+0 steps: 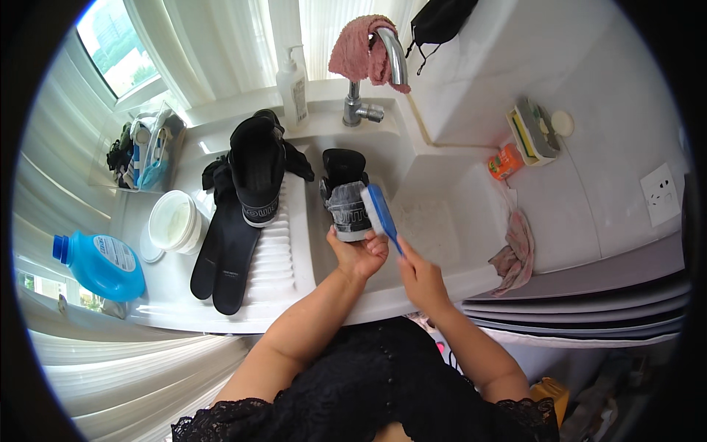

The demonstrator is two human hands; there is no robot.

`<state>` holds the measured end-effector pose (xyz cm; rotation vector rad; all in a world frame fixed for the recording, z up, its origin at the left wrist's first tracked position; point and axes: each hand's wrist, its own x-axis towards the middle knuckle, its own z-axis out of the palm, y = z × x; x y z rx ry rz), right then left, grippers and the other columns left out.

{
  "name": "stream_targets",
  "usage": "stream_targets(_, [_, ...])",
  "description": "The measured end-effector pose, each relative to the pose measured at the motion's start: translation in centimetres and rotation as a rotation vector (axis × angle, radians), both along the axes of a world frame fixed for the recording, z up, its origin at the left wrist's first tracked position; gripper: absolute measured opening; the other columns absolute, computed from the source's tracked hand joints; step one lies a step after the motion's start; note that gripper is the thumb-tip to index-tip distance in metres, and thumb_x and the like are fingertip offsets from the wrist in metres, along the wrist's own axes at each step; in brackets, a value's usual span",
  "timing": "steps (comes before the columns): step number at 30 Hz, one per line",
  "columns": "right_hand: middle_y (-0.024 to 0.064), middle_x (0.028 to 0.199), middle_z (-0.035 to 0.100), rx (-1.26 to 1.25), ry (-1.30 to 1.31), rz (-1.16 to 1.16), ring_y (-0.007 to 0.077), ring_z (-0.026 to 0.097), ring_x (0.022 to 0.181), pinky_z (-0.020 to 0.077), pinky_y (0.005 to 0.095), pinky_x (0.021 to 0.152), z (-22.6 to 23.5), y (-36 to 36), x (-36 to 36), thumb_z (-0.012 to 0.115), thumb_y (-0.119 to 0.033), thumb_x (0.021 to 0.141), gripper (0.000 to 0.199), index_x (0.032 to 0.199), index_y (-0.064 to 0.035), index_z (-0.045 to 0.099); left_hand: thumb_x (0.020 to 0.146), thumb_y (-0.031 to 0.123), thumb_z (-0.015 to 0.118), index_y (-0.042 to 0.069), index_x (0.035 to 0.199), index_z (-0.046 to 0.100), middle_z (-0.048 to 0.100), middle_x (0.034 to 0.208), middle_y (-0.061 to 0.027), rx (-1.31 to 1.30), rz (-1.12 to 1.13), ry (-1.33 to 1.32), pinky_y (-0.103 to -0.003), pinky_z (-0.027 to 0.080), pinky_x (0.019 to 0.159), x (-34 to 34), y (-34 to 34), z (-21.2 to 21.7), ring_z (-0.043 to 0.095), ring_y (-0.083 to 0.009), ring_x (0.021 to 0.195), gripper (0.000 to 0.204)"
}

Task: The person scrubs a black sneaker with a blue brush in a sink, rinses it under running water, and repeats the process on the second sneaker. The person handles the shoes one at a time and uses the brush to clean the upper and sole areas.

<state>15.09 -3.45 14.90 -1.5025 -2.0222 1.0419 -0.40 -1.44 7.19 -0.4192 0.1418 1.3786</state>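
Left hand (359,254) clamped on heel end of a black shoe (346,193), held over the sink (442,199); shoe extends away from the grip toward the tap (368,88). Right hand (421,276) grasps a blue brush (379,210), bristles against the shoe's side. Left of the grip: second shoe (256,166) and insoles (224,250) on the washboard (276,250). Nothing between hands and shoe.

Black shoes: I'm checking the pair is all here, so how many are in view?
2. One black high-top shoe lies on the ribbed washboard left of the basin. The other, soapy black shoe is in the left hand, over the basin; the right hand holds a blue brush.
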Motion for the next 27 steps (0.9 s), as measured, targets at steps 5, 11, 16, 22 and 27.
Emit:
stream_targets(5, [0.0188, 0.073, 0.062, 0.165, 0.071, 0.048, 0.0284, 0.062, 0.063, 0.0466, 0.0403, 0.061, -1.7, 4.4, -2.2, 0.05, -0.021, 0.093, 0.041, 0.133, -0.0141, 0.051, 0.084, 0.056, 0.03, 0.006, 0.108, 0.056, 0.061, 0.085, -0.0105, -0.048, 0.006, 0.149, -0.033, 0.047, 0.062, 0.5, 0.4, 1.1, 0.057, -0.0222, 0.074, 0.061])
stream_targets(11, [0.018, 0.07, 0.061, 0.211, -0.25, 0.195, 0.0379, 0.061, 0.066, 0.0489, 0.0465, 0.062, -1.9, 1.8, 1.4, 0.053, -0.025, 0.092, 0.044, 0.136, -0.0214, 0.048, 0.091, 0.059, 0.029, 0.006, 0.138, 0.034, 0.035, 0.143, -0.0158, -0.307, 0.004, 0.354, -0.057, 0.029, 0.108, -0.4, 0.4, -0.7, 0.038, -0.0345, 0.129, 0.071])
stream_targets(16, [0.0156, 0.068, 0.059, 0.256, -0.365, 0.337, 0.0376, 0.062, 0.062, 0.0496, 0.0474, 0.06, -1.5, 0.7, 3.1, 0.051, -0.026, 0.093, 0.044, 0.137, -0.0234, 0.045, 0.084, 0.063, 0.037, 0.015, 0.136, 0.042, 0.041, 0.141, -0.0126, -0.353, -0.107, 0.438, -0.059, 0.026, 0.105, -0.5, 0.4, 2.7, 0.038, -0.0343, 0.128, 0.071])
stream_targets(22, [0.0185, 0.072, 0.062, 0.191, -0.296, 0.265, 0.0403, 0.061, 0.062, 0.0488, 0.0491, 0.059, -2.6, 4.4, 3.2, 0.051, -0.026, 0.093, 0.043, 0.135, -0.021, 0.047, 0.085, 0.054, 0.026, 0.016, 0.129, 0.05, 0.047, 0.135, -0.0128, -0.257, -0.12, 0.354, -0.055, 0.035, 0.099, 0.0, 0.5, 1.7, 0.042, -0.0317, 0.123, 0.063])
stream_targets(27, [0.0205, 0.073, 0.063, 0.15, -0.281, 0.343, 0.0407, 0.062, 0.065, 0.0488, 0.0498, 0.059, -1.6, 2.7, 3.8, 0.049, -0.025, 0.093, 0.041, 0.134, -0.022, 0.048, 0.087, 0.052, 0.023, 0.015, 0.124, 0.052, 0.05, 0.13, -0.0119, -0.214, -0.055, 0.332, -0.054, 0.038, 0.096, 0.0, 0.8, 0.3, 0.045, -0.031, 0.119, 0.06])
